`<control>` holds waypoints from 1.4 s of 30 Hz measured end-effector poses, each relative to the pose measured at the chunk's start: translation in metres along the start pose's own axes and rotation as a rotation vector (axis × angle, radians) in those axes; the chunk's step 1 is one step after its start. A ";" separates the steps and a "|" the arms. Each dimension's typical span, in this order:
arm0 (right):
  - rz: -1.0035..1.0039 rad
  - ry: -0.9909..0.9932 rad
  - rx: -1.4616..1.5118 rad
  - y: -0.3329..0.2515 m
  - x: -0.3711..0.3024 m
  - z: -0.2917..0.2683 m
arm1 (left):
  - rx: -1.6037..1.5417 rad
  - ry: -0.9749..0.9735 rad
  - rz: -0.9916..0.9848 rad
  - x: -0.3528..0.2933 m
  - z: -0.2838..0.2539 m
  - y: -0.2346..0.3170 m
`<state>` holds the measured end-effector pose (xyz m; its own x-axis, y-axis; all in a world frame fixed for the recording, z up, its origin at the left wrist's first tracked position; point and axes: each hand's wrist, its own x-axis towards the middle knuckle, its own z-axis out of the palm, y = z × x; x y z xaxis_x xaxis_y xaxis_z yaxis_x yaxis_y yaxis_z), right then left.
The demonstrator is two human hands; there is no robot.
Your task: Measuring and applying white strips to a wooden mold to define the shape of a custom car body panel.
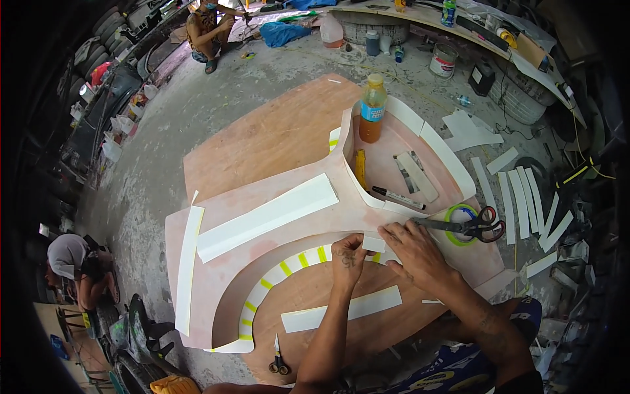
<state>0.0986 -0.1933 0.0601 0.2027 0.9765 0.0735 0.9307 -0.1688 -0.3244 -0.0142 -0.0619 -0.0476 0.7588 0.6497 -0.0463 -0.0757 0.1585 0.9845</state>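
At the far left a person (82,270) crouches on the concrete floor (131,217). A narrow white strip (189,276) lies along the left end of a pale pink panel (262,269), and above it, at the far edge of the floor, another person (209,33) squats. A brown board (262,148) shows behind the panel and inside its arch. A wide white strip (268,218) lies slantwise on the panel; below, small scissors (279,363) rest on the board. Yellow tape pieces (285,268) cross the white edging (293,266) along the arch. A long strip (377,304) lies on the board, partly behind the left forearm. The left hand (349,258) is at the top of the arch, its grip pinching the left end of a small white piece (373,244). Beyond, in the panel's hollow, are a yellow cutter (360,169), an upright bottle (371,118) of amber liquid, a black-and-white marker (398,197) and a pale block (420,178). The right hand (418,255) lies beside the small piece's right end, its grip spread, fingers extended and thumb apart. Big scissors (482,226) lie across a green tape roll (449,226), blades toward that hand. Farther right, loose white strips (506,205) lie on the floor.
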 end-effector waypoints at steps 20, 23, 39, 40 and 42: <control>0.040 -0.078 -0.091 -0.005 0.007 -0.004 | 0.167 0.061 0.013 -0.001 0.000 0.014; 0.046 -0.083 -0.090 -0.006 0.006 -0.004 | 0.084 0.117 -0.094 -0.001 0.002 0.018; 0.084 -0.095 -0.056 -0.009 0.009 -0.006 | 0.082 0.172 -0.140 -0.001 0.000 0.022; 0.081 -0.092 -0.059 -0.009 0.008 -0.006 | 0.108 0.172 -0.121 -0.001 0.000 0.023; 0.082 -0.094 -0.064 -0.009 0.008 -0.005 | 0.111 0.182 -0.114 -0.002 0.000 0.023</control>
<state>0.0933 -0.1844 0.0683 0.2521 0.9669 -0.0404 0.9303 -0.2536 -0.2649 -0.0173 -0.0590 -0.0249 0.6287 0.7570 -0.1778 0.0831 0.1619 0.9833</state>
